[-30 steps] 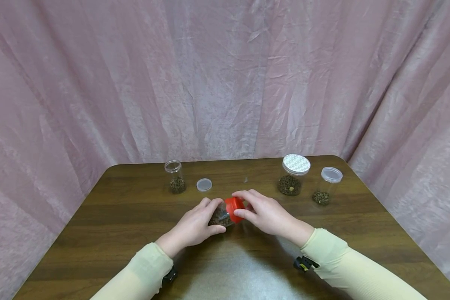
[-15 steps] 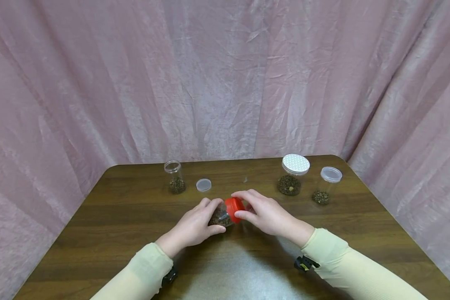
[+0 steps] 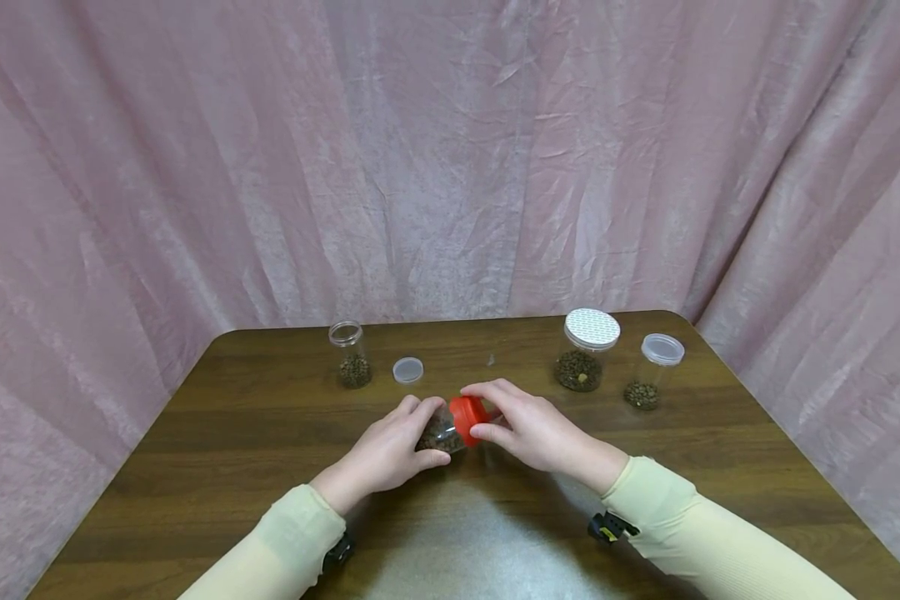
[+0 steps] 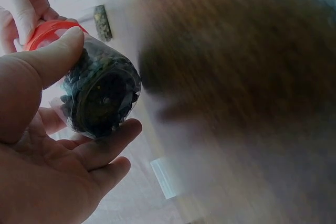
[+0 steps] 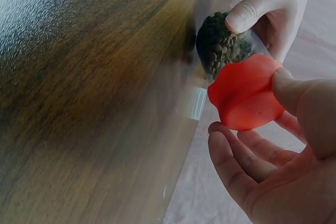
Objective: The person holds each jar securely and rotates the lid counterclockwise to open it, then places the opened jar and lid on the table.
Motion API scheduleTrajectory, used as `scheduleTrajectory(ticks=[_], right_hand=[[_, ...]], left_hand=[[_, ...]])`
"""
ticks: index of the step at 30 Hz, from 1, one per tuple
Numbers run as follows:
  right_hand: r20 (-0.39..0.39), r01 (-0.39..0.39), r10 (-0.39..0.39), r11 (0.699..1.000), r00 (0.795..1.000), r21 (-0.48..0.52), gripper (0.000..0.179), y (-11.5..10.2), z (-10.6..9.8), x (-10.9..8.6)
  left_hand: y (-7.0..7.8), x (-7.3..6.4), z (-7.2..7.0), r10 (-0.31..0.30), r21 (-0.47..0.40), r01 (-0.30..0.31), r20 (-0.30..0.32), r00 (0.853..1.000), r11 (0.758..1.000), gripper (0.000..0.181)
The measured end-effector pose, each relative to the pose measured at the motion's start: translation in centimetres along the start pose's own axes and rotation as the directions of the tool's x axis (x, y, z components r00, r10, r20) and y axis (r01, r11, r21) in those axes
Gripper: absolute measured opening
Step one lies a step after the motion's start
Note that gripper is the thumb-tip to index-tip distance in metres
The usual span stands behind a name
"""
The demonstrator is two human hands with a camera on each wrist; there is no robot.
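Note:
A clear plastic jar (image 3: 442, 431) of brown pellets lies tilted on its side between the two hands, low over the table. Its scalloped red lid (image 3: 468, 418) points to the right and covers the mouth. The left hand (image 3: 392, 450) grips the jar's body, thumb on the near side and fingers on the far side. In the left wrist view the jar's base (image 4: 107, 100) faces the camera. The right hand (image 3: 532, 423) holds the red lid (image 5: 247, 95) by its edge, between thumb and fingers.
On the wooden table (image 3: 217, 467), an uncapped jar (image 3: 355, 367) of pellets stands at back left, beside a flat translucent lid (image 3: 408, 370). A wide white-lidded jar (image 3: 579, 367) and a slimmer capped jar (image 3: 643, 392) stand at back right. Pink curtains (image 3: 450, 167) hang behind.
The right hand's fingers have shifted slightly on the red lid, and the lid has turned a little. The left hand and the jar stay almost in place.

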State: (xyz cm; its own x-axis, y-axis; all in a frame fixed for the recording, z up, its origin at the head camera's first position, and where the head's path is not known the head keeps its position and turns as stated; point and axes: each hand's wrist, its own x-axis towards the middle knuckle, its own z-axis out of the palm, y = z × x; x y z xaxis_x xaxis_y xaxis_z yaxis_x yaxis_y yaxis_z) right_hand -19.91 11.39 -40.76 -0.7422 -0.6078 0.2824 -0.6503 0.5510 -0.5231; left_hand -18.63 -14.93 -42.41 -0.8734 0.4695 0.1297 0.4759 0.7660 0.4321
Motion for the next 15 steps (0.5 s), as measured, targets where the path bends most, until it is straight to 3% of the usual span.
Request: scheduleTrajectory(ticks=[15], right_hand=[[-0.001, 0.077, -0.077, 0.997, 0.997, 0.030, 0.059, 0.17, -0.14, 0.09]], left_hand=[[0.07, -0.05, -0.12, 0.004, 0.001, -0.004, 0.004, 1.000, 1.000, 0.068]])
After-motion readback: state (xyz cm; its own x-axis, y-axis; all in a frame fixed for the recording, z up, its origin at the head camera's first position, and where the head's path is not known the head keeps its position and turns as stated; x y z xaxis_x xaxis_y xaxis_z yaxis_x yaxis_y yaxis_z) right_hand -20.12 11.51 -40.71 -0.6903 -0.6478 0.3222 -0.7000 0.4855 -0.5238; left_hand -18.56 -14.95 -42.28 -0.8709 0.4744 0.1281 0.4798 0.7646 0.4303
